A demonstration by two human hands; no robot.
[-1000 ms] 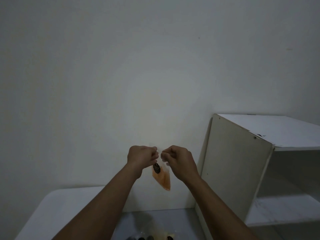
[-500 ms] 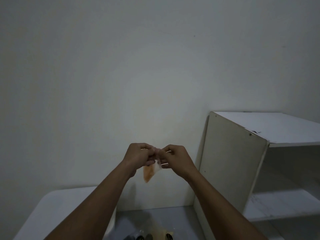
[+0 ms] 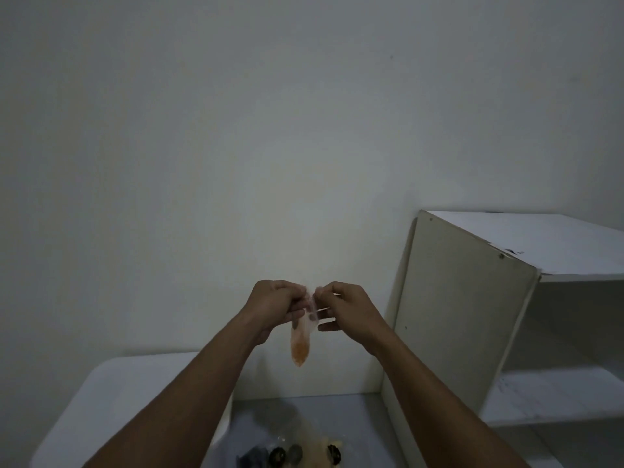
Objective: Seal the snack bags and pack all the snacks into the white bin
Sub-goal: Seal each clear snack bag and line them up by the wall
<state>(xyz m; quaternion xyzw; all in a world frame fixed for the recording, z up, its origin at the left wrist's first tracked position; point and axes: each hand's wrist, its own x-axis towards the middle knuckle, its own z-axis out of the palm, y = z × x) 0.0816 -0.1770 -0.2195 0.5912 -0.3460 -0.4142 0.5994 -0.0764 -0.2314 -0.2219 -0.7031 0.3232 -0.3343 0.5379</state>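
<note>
A small clear snack bag (image 3: 300, 342) with orange snacks at its bottom and a dark piece near its top hangs in the air before the wall. My left hand (image 3: 275, 304) pinches the bag's top edge from the left. My right hand (image 3: 346, 307) pinches the same edge from the right, with its lower fingers held out straight. At the bottom of the view more snack bags (image 3: 293, 450) with dark and yellowish contents lie on the table. The white bin (image 3: 111, 396) shows at the lower left, partly hidden by my left forearm.
A white open shelf unit (image 3: 462, 309) stands to the right against the wall, with a bare shelf board (image 3: 557, 396) inside. The grey table top (image 3: 337, 413) runs between the bin and the shelf unit.
The bag swung from hanging right, to folded up left, to hanging straight down. Both hands stayed close together at its top edge, and the right hand's lower fingers have straightened.
</note>
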